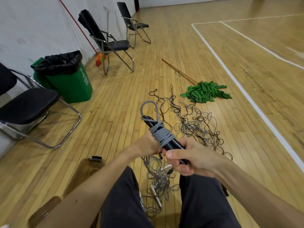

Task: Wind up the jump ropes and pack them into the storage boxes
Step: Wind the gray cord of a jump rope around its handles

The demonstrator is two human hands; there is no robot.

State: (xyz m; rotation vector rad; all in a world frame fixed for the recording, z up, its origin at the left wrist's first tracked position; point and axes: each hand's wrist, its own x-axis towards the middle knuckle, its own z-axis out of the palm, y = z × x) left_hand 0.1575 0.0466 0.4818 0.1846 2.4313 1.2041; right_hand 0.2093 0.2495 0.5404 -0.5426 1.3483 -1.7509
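A grey jump rope is wound in tight coils around its two black handles, with a loose loop sticking up past the handle tips. My right hand grips the near end of the handles. My left hand holds the bundle at the coils, its fingers hidden behind the rope. A tangle of grey and dark ropes lies on the wooden floor ahead. More grey rope with white handles lies between my knees. A clear storage box stands at my left knee.
A green mop with a wooden stick lies beyond the ropes. A green bin with a black bag and several black folding chairs line the left wall. White court lines run along the right.
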